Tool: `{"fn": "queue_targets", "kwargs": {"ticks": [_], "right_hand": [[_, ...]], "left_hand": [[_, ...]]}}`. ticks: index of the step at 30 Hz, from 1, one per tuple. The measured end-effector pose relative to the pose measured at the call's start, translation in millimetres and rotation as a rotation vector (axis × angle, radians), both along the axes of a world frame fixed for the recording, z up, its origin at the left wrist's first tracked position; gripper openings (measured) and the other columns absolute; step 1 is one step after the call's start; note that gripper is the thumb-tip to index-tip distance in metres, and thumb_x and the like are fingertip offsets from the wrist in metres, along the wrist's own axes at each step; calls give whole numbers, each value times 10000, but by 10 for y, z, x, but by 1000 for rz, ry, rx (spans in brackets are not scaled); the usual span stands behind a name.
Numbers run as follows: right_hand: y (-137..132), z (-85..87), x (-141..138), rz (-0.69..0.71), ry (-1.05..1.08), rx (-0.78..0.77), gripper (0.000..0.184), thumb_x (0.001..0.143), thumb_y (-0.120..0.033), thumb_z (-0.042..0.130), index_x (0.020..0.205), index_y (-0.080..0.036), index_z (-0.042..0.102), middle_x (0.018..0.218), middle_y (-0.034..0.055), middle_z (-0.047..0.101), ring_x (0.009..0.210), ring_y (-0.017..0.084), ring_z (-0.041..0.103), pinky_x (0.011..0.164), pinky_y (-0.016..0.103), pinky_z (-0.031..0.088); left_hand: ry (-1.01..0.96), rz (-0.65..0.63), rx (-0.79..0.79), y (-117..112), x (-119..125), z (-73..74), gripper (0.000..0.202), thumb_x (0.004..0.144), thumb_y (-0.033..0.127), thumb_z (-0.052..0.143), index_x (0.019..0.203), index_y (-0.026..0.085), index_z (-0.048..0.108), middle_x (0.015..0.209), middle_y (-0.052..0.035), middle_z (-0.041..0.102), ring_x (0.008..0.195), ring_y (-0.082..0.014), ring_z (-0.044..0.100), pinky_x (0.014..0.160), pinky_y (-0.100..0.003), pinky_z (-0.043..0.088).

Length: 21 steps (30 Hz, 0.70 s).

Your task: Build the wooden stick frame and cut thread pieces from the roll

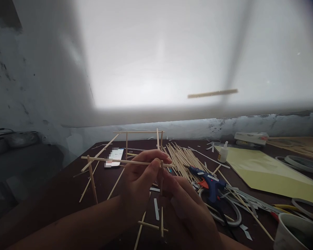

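Observation:
A box-like frame of thin wooden sticks (94, 180) stands on the dark table, with uprights joined by crossing sticks. My left hand (139, 178) is closed at its near right corner, thumb and fingers pinching the end of a horizontal wooden stick (130, 161). Just right of it, my right hand (186, 201) closes its fingers around the upright wooden stick (161, 173) at the same corner. The two hands touch or nearly touch, and they hide most of the joint. Below them, shorter sticks (152, 225) cross near the table's front.
A pile of loose sticks (184, 159) lies behind my right hand. A blue glue gun (211, 182) rests by a tape roll (237, 215). Further right are a glue bottle (223, 152), yellow paper (253, 170) and a cup (284, 232). A phone (117, 158) lies inside the frame.

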State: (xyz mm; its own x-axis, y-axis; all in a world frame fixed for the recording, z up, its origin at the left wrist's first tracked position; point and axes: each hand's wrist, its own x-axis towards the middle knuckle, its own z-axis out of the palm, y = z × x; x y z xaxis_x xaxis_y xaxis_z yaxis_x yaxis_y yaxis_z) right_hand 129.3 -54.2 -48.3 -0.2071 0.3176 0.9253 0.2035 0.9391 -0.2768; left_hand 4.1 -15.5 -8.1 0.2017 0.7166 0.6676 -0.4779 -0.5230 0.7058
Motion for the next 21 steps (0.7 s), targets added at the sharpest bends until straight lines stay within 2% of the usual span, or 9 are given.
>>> {"fn": "queue_targets", "kwargs": {"ticks": [6,14,18,21], "right_hand": [[17,-47,0,-49,3,-17,706,847,46,446,1478,-249,336,1264,99,519,1113,200,562,819,296,547],[-3,-28,7,-68,1,-22,672,859,25,444,1468,-246,356,1235,102,536,1089,200,581,803,298,560],[12,-46,9,-44,-4,-22,675,854,56,444,1473,-196,347,1223,93,511,1072,161,562,856,263,529],[6,-47,6,-46,-8,-40,658,861,51,441,1470,-182,350,1235,99,503,1102,175,554,858,269,527]], "left_hand": [[3,-3,7,4,-5,8,181,936,266,534,953,195,700,894,-42,704,524,-78,571,506,-203,482],[10,11,-11,3,-8,-6,185,928,286,545,956,192,702,892,-51,708,573,-105,599,527,-217,487],[-5,-8,-4,1,-13,-9,177,933,264,541,957,196,703,899,-40,706,542,-83,581,518,-205,482],[-2,-10,-7,-2,-15,-2,175,935,262,539,957,200,701,903,-35,708,538,-82,587,517,-205,485]]}}
